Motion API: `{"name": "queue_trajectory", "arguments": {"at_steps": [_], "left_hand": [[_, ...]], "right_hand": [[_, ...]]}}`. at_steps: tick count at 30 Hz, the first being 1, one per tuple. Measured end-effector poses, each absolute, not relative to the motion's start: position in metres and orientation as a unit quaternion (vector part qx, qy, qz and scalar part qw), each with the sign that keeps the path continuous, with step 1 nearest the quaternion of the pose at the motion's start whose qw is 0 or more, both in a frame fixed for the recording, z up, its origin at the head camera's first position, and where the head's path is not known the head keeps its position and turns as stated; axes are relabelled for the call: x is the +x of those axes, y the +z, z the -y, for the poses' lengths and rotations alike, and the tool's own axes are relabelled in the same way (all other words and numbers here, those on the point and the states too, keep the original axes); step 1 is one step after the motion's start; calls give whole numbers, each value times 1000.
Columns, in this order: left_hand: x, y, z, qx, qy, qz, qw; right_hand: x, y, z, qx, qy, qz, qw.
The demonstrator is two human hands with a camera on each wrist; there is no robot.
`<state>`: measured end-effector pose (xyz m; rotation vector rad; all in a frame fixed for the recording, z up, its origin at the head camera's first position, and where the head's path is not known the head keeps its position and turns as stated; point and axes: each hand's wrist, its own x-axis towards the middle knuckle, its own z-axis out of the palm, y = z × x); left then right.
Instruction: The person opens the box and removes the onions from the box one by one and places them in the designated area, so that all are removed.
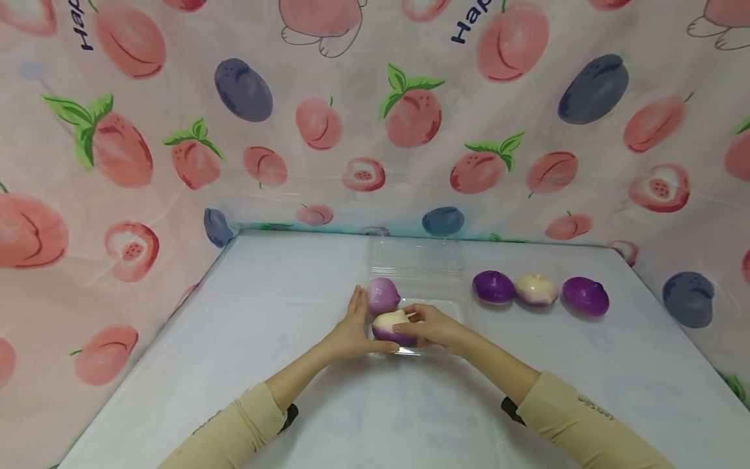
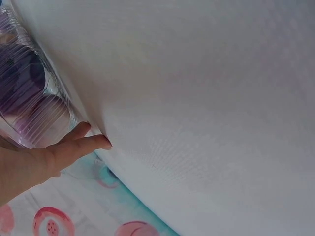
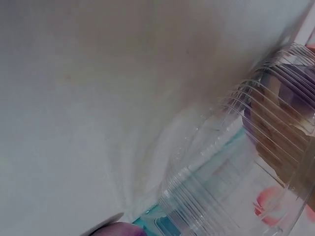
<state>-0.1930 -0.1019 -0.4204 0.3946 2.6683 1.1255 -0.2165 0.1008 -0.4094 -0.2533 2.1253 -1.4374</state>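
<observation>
A clear plastic clamshell box (image 1: 436, 306) lies with its lid (image 1: 416, 255) folded back. Inside its left part sits a light purple onion (image 1: 383, 295). In front of that one, my right hand (image 1: 438, 327) holds a white-and-purple onion (image 1: 387, 324) between thumb and fingers, low in the box. My left hand (image 1: 347, 337) rests against the box's left side, fingers straight and thumb stretched along the front edge. Through the ribbed box wall (image 3: 197, 196), the right wrist view shows the right hand's fingers (image 3: 275, 132). The left wrist view shows the left fingers (image 2: 81, 147) beside the box.
To the right of the box, a dark purple onion (image 1: 494, 287), a whitish onion (image 1: 536, 290) and another purple onion (image 1: 586, 296) lie in a row on the white table (image 1: 281, 280). A fruit-printed cloth (image 1: 351, 150) hangs behind and at both sides.
</observation>
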Motion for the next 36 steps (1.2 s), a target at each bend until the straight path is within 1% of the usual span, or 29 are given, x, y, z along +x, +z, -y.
{"name": "queue_trajectory", "arguments": {"at_steps": [5,13,15,21,25,30,36], "left_hand": [[-194,-419,101,133,383,-908,109],[-198,-416,99,134,385,-907,104],[-199,-415,100,132,383,-909,101],[-197,-414,103,131,379,-911,98],[-196,-415,102,131,383,-909,100],[-196,-420,99,131,381,-909,107],[-194,-421,98,127,379,-910,110]], "right_hand": [[-216,-406,-105,-99,-537,-793,269],[-213,-402,-116,-124,-515,-822,209],[-211,-402,-119,-146,-503,-831,185],[-202,-403,-131,-236,-479,-842,82],[-195,-403,-140,-266,-467,-843,26],[-190,-398,-155,-277,-450,-849,-17],[-191,-391,-168,-275,-423,-863,-38]]}}
